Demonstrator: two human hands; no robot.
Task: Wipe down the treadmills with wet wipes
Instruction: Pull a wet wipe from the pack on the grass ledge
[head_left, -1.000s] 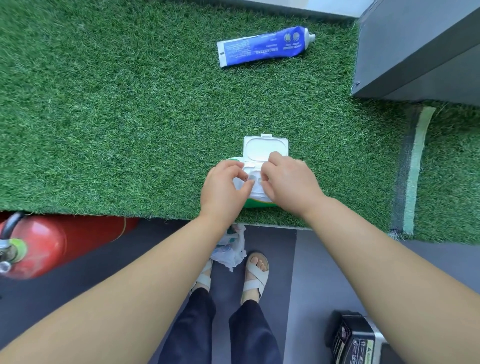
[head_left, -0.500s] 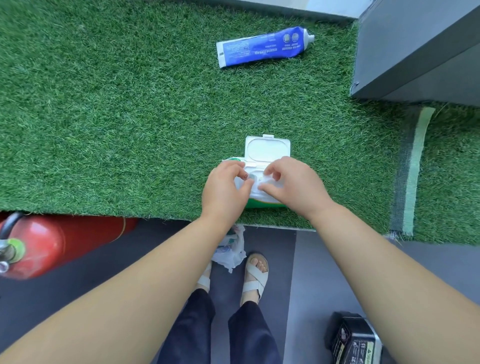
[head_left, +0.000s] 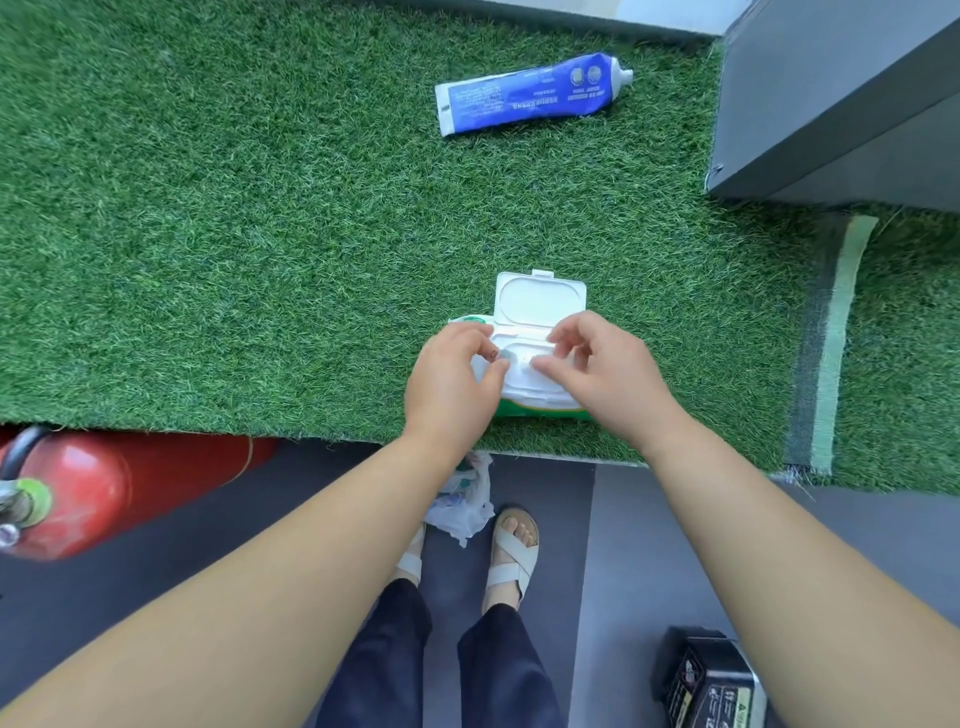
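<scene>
A wet wipes pack (head_left: 540, 397), white on top with a green side, lies on green artificial turf (head_left: 260, 260) near its front edge. Its white flip lid (head_left: 540, 301) stands open toward the far side. My left hand (head_left: 447, 384) curls over the pack's left end, with thumb and forefinger at the left of the dispensing opening. My right hand (head_left: 608, 379) hovers over the right part. Its thumb tip touches the opening and its curled fingers are raised above it. I see no wipe pulled out.
A blue tube (head_left: 530, 93) lies on the turf farther away. A grey box-like body (head_left: 831, 104) rises at the back right. Below the turf edge are a red fire extinguisher (head_left: 78, 493), a crumpled plastic bag (head_left: 462, 504) by my feet, and a black device (head_left: 711, 686).
My right hand's fingers have lifted off the opening and spread from the thumb. My left hand stays on the pack. The pack and lid have not shifted.
</scene>
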